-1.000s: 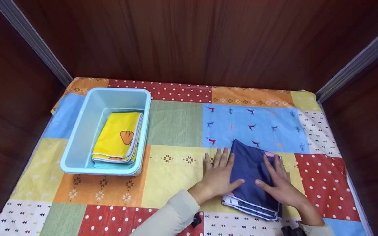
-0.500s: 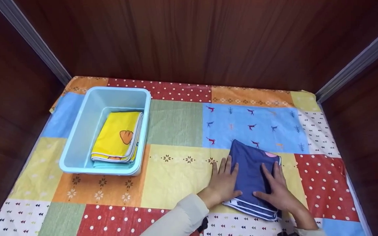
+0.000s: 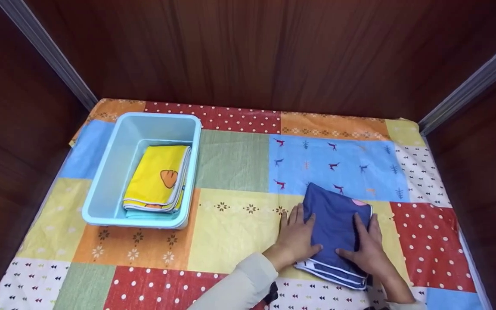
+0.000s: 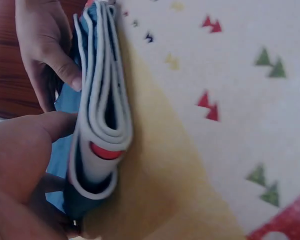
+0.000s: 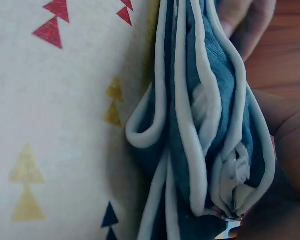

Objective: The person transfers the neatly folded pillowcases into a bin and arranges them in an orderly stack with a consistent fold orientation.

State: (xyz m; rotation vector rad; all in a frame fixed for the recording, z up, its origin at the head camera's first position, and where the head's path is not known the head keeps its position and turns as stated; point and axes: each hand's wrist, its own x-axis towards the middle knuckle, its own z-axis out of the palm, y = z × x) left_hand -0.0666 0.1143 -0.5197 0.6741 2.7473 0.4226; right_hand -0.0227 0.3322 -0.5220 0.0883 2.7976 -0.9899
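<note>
A folded navy blue cloth with white piped edges (image 3: 334, 234) lies on the patchwork tablecloth, several layers showing at its near end. A pink patch marks its far right corner. My left hand (image 3: 295, 239) rests along its left side, fingers extended, thumb over the top. On the opposite side lies my right hand (image 3: 370, 247), fingers along the edge and thumb on the upper face. In the left wrist view, the stacked folds (image 4: 102, 100) show beside the left thumb. The right wrist view has the looser folds (image 5: 200, 125) of the other end corner, with right fingers partly hidden behind.
A light blue plastic basin (image 3: 97, 189) stands at the left, holding a folded yellow cloth (image 3: 157, 172) with an orange print over a turquoise one (image 3: 149, 214). The patchwork tablecloth (image 3: 235, 159) spreads between basin and hands. Dark wooden panels (image 3: 248, 51) enclose the back and sides.
My left hand has slid nearer and rightward, in against the navy cloth's left side. The right hand has drawn slightly nearer along the right edge. The cloth stays about in place.
</note>
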